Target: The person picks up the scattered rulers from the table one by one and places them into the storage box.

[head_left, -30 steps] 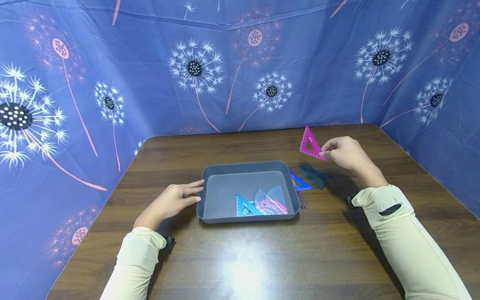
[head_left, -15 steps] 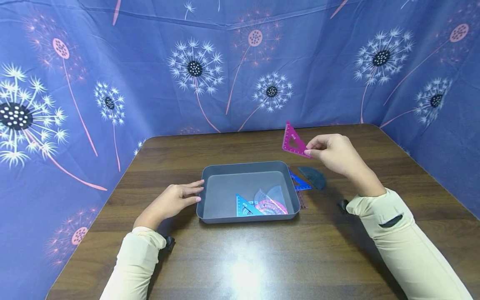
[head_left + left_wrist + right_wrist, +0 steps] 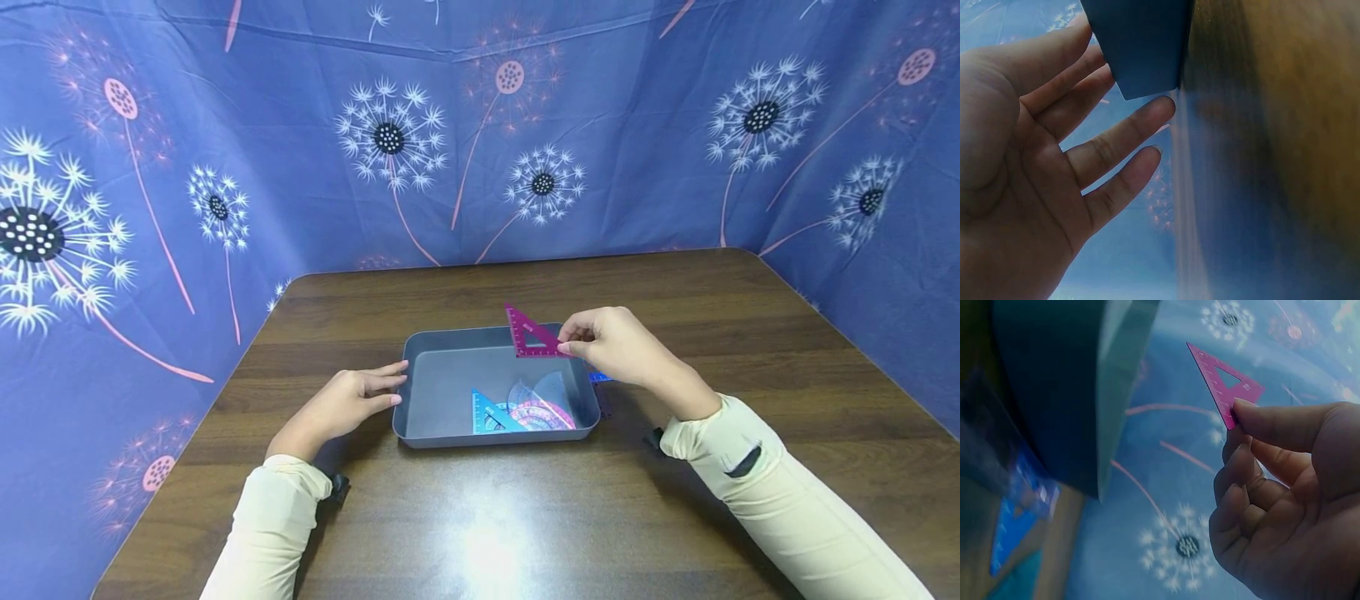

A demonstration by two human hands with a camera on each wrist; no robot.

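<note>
- We see the right hand (image 3: 618,346) pinching the pink set square (image 3: 531,335) by one corner, over the grey tray (image 3: 420,417)'s back edge.
- Left hand (image 3: 347,402) is relaxed flat, fingertips touching the tray's left wall.

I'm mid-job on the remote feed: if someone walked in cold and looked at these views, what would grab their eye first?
Probably the pink plastic triangle ruler, pinched by the right hand in the air over the far right part of the grey plastic tray. Next, the left hand resting open against the tray's left wall. A blue triangle ruler and round protractors lie in the tray's near right corner.
</note>
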